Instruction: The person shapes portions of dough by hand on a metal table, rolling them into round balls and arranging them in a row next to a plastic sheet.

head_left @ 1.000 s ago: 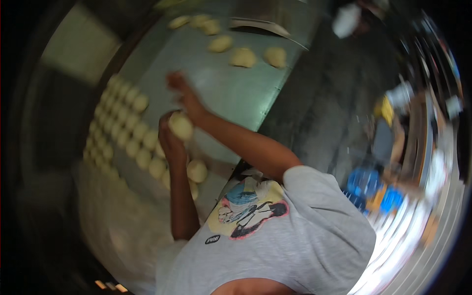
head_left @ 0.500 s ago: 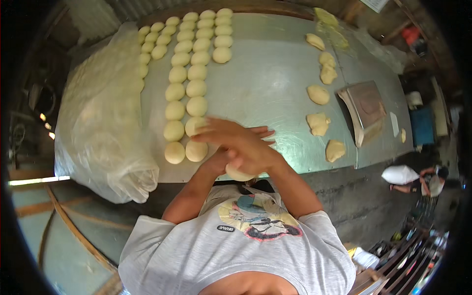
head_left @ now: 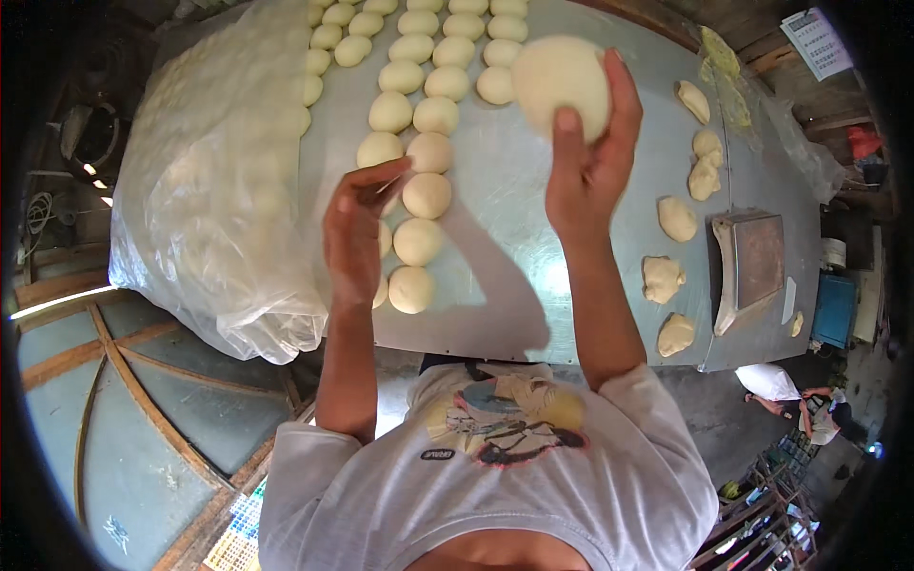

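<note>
A smooth round dough ball (head_left: 562, 84) is raised above the metal table, gripped between the thumb and fingers of my right hand (head_left: 592, 176). My left hand (head_left: 354, 233) hovers over the left part of the long rows, its fingers bent loosely, with a gap at the thumb and nothing visible in it. Under and beside it lie rows of pale dough balls (head_left: 416, 242), some hidden by the hand. Shorter rows of dough balls (head_left: 353, 50) sit farther back. On the right, rough dough pieces (head_left: 663, 278) form a loose line.
Clear plastic sheeting (head_left: 219, 209) covers more dough balls at the left. A metal-topped scale (head_left: 752, 266) stands at the right, near a yellowish plastic bag (head_left: 721, 67). Beyond the table, another person (head_left: 821, 414) is beside a white sack (head_left: 767, 382).
My hands, crossed around a dough ball at the table's near edge before, are now apart. The right has lifted the ball up and away; the left has moved over the rows. The view has shifted.
</note>
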Demonstrator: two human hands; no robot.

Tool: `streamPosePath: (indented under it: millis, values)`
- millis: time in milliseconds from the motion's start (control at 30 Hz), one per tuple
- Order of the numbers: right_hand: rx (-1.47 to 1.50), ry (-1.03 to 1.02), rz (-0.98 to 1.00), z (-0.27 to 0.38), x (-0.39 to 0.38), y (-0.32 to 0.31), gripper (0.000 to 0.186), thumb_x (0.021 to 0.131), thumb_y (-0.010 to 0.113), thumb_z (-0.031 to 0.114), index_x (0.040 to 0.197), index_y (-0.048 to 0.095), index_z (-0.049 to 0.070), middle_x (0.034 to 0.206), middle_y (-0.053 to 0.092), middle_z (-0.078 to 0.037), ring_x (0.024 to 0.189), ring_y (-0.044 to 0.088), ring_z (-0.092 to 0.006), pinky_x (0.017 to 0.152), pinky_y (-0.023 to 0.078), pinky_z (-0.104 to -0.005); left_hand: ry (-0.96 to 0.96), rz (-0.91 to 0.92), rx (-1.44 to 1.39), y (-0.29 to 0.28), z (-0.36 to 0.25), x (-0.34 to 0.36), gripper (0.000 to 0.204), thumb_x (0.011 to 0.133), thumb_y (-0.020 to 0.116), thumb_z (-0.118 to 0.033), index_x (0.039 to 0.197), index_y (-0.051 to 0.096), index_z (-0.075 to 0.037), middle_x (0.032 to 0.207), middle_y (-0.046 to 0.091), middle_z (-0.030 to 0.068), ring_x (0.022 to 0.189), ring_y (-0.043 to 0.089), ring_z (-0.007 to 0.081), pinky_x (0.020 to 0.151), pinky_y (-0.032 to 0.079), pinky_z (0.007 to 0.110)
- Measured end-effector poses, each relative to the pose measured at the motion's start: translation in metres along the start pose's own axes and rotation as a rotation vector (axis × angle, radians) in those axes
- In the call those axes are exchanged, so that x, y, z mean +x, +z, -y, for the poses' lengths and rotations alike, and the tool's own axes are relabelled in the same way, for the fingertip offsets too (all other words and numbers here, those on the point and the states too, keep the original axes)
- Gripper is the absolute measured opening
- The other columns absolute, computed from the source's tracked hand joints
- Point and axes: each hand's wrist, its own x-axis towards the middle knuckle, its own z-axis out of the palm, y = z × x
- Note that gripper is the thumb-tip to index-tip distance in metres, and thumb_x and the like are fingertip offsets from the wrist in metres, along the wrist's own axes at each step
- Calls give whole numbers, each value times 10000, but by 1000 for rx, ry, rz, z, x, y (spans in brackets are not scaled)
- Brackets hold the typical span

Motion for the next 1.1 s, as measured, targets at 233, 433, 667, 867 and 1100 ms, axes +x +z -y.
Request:
streamPosePath:
  millis: [233, 433, 667, 867, 1100]
  values:
    - [-1054, 593, 685, -188, -59, 62, 600, 988, 524, 419, 1533, 338, 250, 1563, 236, -295, 1413, 285, -497, 1146, 251, -595, -370, -123, 140, -23, 73, 7, 303, 1034, 478, -252, 1039, 612, 19, 1056, 656, 119, 993, 636, 209, 912, 508, 353]
    - [-577, 468, 268, -196, -108, -23, 606, 1014, 485, 396, 1531, 327, 122, 1524, 326, -292, 1445, 263, -449, 1168, 251, -531, 115, 382, 1058, 30, 183, 79, 397, 932, 633, -240, 1270, 571, -41, 1391, 516, 193, 1311, 472, 339, 1091, 372, 476]
    - [-1341, 545, -330, -152, -176, -270, 655, 921, 620, 446, 1424, 456, 59, 1377, 472, -291, 1290, 423, -463, 1061, 356, -561, 53, 737, 1512, 46, 288, 121, 679, 880, 669, -385, 1452, 453, -89, 1575, 307, 194, 1473, 229, 385, 1164, 244, 554]
    - [-1326, 1044, -480, -158, -183, -321, 541, 856, 660, 551, 1049, 638, 46, 960, 709, -218, 891, 688, -413, 780, 536, -504, -323, 601, 608, 118, 258, 5, 445, 937, 678, -253, 1308, 566, -37, 1261, 613, 169, 1210, 560, 291, 995, 441, 395]
    - [103, 988, -178, -37, -170, -178, 396, 924, 686, 382, 940, 663, -14, 805, 652, -70, 787, 584, -128, 728, 478, -303, -379, 112, 481, 198, 177, -91, 545, 1020, 537, -362, 1391, 434, 23, 1346, 510, 181, 1166, 549, 222, 942, 488, 344]
